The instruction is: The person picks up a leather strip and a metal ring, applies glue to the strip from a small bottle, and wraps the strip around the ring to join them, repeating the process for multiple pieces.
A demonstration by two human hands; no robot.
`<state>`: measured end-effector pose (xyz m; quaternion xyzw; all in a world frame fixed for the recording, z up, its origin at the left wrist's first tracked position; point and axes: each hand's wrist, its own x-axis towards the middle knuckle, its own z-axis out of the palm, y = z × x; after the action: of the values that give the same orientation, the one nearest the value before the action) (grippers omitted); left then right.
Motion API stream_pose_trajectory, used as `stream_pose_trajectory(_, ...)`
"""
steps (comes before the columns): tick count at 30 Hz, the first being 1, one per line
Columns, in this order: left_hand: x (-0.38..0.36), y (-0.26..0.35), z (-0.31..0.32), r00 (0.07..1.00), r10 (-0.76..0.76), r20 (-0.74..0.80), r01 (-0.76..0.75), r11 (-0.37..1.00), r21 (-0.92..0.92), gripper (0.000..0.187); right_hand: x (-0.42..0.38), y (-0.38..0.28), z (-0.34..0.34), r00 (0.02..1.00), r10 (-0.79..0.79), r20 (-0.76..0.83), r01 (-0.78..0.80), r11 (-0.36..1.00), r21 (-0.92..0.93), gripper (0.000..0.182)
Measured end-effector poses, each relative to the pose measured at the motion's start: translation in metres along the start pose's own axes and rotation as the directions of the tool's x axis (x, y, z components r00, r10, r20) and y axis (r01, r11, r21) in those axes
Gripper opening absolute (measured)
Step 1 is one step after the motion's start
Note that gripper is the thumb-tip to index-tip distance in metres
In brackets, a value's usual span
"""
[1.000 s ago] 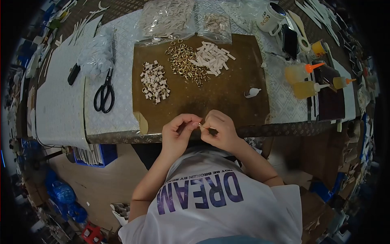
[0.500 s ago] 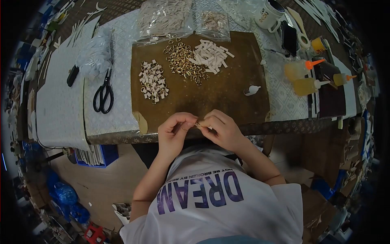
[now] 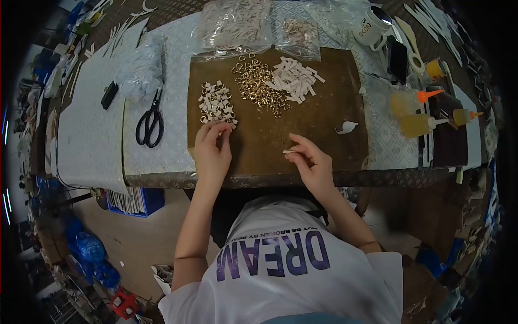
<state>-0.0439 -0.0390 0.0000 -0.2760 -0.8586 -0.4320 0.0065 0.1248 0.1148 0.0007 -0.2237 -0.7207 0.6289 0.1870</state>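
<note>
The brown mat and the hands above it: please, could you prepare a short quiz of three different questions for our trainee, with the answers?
1. True or false: the scissors lie to the left of the mat.
2. Which hand holds a pale strip?
3. Which pile on the mat is nearest the left hand?
A) the leftmost
B) the middle one
C) the rightmost

Key:
1. True.
2. The right hand.
3. A, the tabbed rings.
</note>
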Motion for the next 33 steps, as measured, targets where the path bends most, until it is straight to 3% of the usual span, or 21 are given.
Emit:
stream_pose_trajectory(2, 0.004, 0.004, 0.007, 0.995, 0.094, -0.044, -0.090, 0.993, 0.082, 0.012, -0.001, 0.017, -0.005, 0.984, 0.178, -0.018, -0.166, 0.947, 0.274, 0.020)
stream_pose_trajectory(5, 0.013, 0.016, 0.027, 0.969, 0.235, 0.077, -0.238, 0.971, 0.030, 0.013, 0.004, 0.016, -0.018, 0.954, 0.295, 0.050, -0.292, 0.881, 0.372, 0.019)
stream_pose_trajectory(9, 0.027, 0.034, 0.064, 0.947, 0.257, 0.191, -0.254, 0.966, -0.042, 0.013, 0.006, 0.009, -0.023, 0.949, 0.314, -0.021, -0.256, 0.811, 0.526, 0.017)
stream_pose_trajectory(13, 0.038, 0.037, 0.078, 0.944, 0.272, 0.187, -0.286, 0.957, 0.055, 0.014, 0.004, 0.012, -0.032, 0.942, 0.334, -0.036, -0.263, 0.801, 0.538, 0.018)
stream_pose_trajectory(17, 0.038, 0.045, 0.071, 0.957, 0.127, 0.261, -0.123, 0.992, -0.034, 0.014, 0.003, 0.010, -0.036, 0.938, 0.347, -0.008, -0.292, 0.803, 0.520, 0.020)
stream_pose_trajectory(18, 0.036, 0.045, 0.069, 0.947, 0.045, 0.319, 0.016, 0.982, -0.186, 0.015, 0.004, 0.010, -0.036, 0.938, 0.347, -0.004, -0.295, 0.803, 0.518, 0.020)
stream_pose_trajectory(20, 0.024, 0.044, 0.063, 0.880, -0.082, 0.467, 0.310, 0.845, -0.437, 0.016, 0.005, 0.009, -0.036, 0.937, 0.350, 0.003, -0.302, 0.803, 0.514, 0.020)
stream_pose_trajectory(23, 0.003, 0.062, 0.043, 0.758, -0.115, 0.642, 0.600, 0.510, -0.617, 0.017, 0.005, 0.005, -0.035, 0.951, 0.308, 0.043, -0.288, 0.823, 0.490, 0.019)
stream_pose_trajectory(33, -0.018, 0.054, 0.026, 0.638, -0.054, 0.768, 0.757, 0.227, -0.612, 0.020, 0.002, -0.009, -0.029, 0.922, 0.308, 0.236, -0.385, 0.802, 0.456, 0.016)
